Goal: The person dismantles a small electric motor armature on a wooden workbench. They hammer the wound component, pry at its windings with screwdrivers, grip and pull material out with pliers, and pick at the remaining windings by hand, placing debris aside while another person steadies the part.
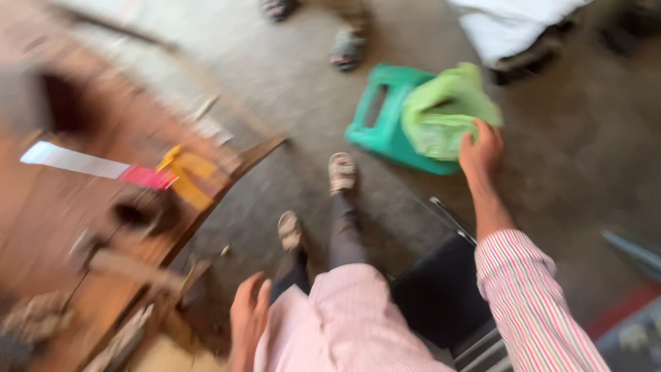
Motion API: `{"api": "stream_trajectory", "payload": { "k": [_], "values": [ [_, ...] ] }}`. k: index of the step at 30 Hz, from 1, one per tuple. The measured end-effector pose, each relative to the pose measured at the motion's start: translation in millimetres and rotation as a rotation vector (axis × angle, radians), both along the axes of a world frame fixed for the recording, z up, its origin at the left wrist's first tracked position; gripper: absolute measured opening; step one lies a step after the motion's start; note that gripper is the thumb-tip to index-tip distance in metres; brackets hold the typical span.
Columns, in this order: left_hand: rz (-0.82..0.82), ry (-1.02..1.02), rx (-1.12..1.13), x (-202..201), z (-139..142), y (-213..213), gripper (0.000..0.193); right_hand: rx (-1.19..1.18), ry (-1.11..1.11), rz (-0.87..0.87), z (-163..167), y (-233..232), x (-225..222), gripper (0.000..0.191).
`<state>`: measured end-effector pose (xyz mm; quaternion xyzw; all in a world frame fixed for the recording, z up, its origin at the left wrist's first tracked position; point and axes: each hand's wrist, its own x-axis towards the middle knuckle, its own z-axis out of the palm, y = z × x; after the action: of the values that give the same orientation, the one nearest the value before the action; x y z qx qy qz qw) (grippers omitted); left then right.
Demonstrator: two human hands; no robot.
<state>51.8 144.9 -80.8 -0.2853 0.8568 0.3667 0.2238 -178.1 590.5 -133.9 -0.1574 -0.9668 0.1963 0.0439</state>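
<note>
My view is smeared with motion blur, looking down at a grey floor (275, 89). My right hand (482, 153) reaches out and touches the edge of a light green cloth (444, 110) that lies on a teal plastic stool (382, 124). My left hand (248, 318) hangs low beside my knee, fingers loose, holding nothing I can make out. My sandalled feet (342, 172) rest on the floor, and I sit on a black chair (437, 293). To my left stands a wooden bench (62, 207) carrying a yellow object (187, 176) and a white-and-red strip (96, 165). Another person's sandalled foot (346, 49) shows at the top.
</note>
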Motion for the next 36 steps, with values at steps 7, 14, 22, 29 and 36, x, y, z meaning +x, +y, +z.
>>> {"api": "stream_trajectory", "payload": {
  "k": [7,14,22,29,36],
  "values": [
    [0.166,0.416,-0.186,-11.4,34.3,-62.4,0.026,-0.244,-0.101,0.535,47.5,-203.2,51.6,0.023],
    [0.119,0.621,-0.346,-82.8,47.9,-157.8,0.04,-0.41,-0.225,0.728,91.2,-363.7,109.2,0.034],
    [-0.028,0.682,-0.171,-140.4,9.1,-237.7,0.109,-0.295,-0.18,0.444,99.7,-443.5,120.8,0.03],
    [-0.049,0.603,-0.071,-137.1,-18.8,-251.8,0.128,-0.257,-0.34,0.259,99.3,-475.8,152.2,0.029],
    [-0.027,0.606,-0.039,-132.1,-36.4,-257.7,0.123,-0.198,-0.458,0.272,94.6,-503.9,162.7,0.031]
  ]
}}
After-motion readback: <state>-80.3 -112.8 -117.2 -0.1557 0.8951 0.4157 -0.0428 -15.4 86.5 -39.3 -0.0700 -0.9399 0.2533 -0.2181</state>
